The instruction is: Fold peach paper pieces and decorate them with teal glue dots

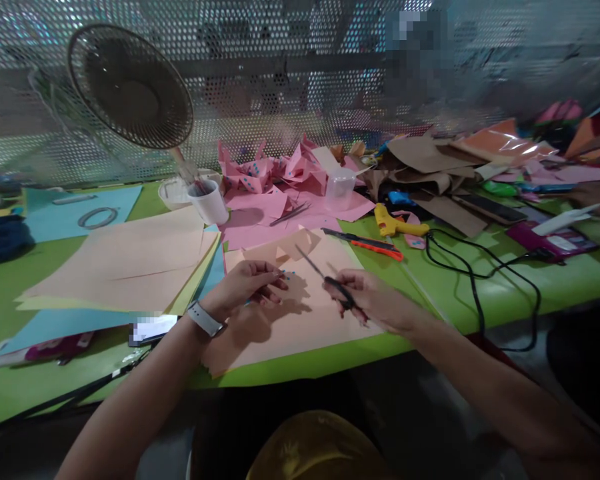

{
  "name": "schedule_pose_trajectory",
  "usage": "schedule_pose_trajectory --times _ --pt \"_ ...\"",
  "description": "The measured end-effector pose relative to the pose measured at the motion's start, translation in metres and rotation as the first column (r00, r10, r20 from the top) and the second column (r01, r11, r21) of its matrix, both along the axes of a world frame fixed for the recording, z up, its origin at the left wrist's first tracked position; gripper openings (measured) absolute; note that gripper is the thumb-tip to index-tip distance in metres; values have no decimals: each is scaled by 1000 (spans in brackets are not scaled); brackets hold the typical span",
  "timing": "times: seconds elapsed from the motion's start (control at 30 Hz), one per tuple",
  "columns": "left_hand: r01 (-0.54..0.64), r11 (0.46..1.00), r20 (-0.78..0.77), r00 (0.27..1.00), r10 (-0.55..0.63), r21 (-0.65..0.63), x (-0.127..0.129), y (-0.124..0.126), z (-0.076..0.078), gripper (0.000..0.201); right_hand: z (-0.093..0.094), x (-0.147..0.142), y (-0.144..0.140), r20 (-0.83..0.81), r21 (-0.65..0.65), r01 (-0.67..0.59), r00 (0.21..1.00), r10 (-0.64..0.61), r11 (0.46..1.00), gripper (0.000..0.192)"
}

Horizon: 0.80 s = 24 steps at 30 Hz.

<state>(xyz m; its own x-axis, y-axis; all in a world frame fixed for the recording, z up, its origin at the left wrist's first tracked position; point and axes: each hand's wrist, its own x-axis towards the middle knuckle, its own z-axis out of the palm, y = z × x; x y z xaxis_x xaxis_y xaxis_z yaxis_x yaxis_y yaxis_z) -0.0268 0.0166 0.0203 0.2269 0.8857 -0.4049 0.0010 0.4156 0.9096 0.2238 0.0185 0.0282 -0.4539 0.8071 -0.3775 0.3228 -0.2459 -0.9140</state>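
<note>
Head view | left hand pinches a tiny blue paper scrap at its fingertips | right hand is closed around black-handled metal scissors, blades just right of the scrap | trimming step judged underway; blades must be aligned on the scrap.

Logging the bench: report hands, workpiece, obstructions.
Right hand gripping scissors, blades open. Left hand pinching a small paper scrap. Nothing between them; peach sheet beneath.

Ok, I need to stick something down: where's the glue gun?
In the head view, the yellow glue gun lies right of centre on the green table, beside the orange-handled cutter.
</note>
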Motion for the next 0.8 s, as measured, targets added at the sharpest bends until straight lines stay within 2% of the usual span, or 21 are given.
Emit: schedule_pose_trajectory --times 0.07,0.1,0.17,0.2,0.23,0.3,0.37,0.5,0.6,0.67,0.73,0.8 --pt "-33 997 -34 999 36 73 -4 0 6 32 1 11 12 122 186 63 989 -87 980 48" --pt "-38 993 -53 998 44 111 -6 0 8 33 0 17 18 219 302 67 966 -138 951 45" --pt "-16 985 -86 996 31 173 -9 1 12 34 -3 26 29 428 506 -7 871 -243 863 38" --pt "0 981 -97 995 19 194 -10 1 12 34 -5 30 34 518 560 -73 808 -280 825 36" --pt "13 978 -104 995 9 208 -10 0 13 34 -7 33 38 596 584 -138 742 -306 800 34" --pt "24 974 -105 995 0 225 -10 0 13 34 -10 38 44 703 563 -232 640 -311 793 30" --pt "26 975 -95 996 -5 223 -9 0 12 36 -11 43 49 749 514 -272 605 -270 814 28" --pt "37 976 -90 996 -18 216 -5 -2 11 40 -4 55 57 733 377 -308 676 -78 873 34" --pt "58 974 -98 994 -38 217 -3 -3 11 42 6 50 55 670 460 -279 732 -124 843 28" --pt "78 970 -99 994 -56 228 -1 -4 12 42 10 33 50 538 539 -197 829 -155 819 24" --pt "103 963 -106 991 -79 249 0 -4 10 41 10 10 44 345 493 -150 938 -35 857 23" --pt "130 955 -122 987 -101 265 0 -3 8 40 6 -14 40 225 439 -226 965 137 870 22"
